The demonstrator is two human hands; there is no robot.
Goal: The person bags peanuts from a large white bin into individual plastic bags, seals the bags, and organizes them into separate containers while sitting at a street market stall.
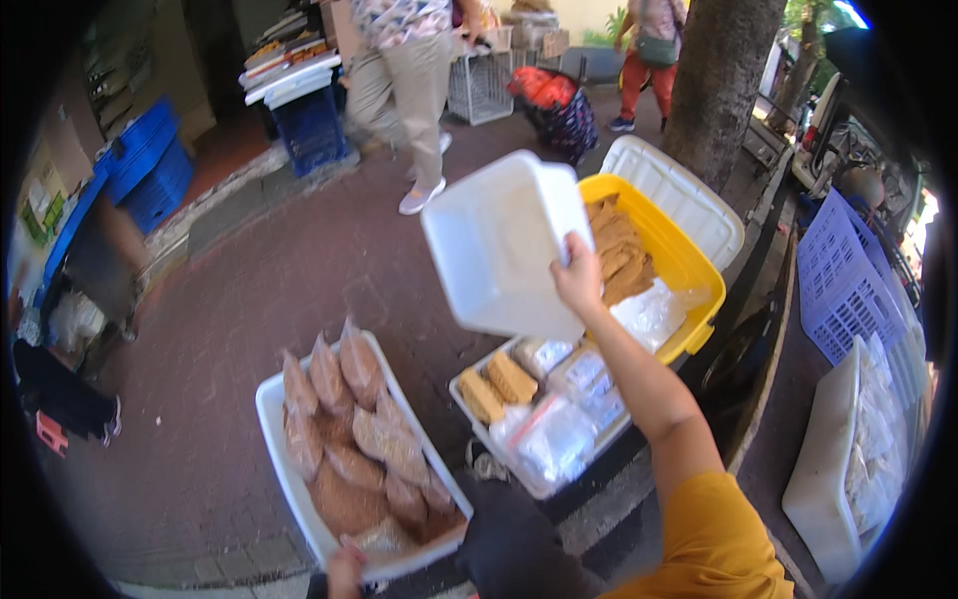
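Note:
My right hand (578,278) grips the side wall of an empty white plastic tub (494,247), held tilted in the air. Below it, a white tray (540,490) holds packaged goods and a clear plastic bag (557,442). Behind is a yellow bin (692,299) with brown folded pieces (617,247) and a clear bag. My left hand (346,570) is at the near rim of a white tub (281,449), its fingers closed on that rim. That tub contains reddish-brown granules (344,502) and several filled clear bags (363,374).
A white lid (673,195) leans behind the yellow bin beside a tree trunk (722,82). A purple basket (846,277) and another white tub (816,464) with bags stand at right. A person (404,82) walks ahead; a red-topped trolley bag (557,112) is beyond. Blue crates (153,172) stand at left.

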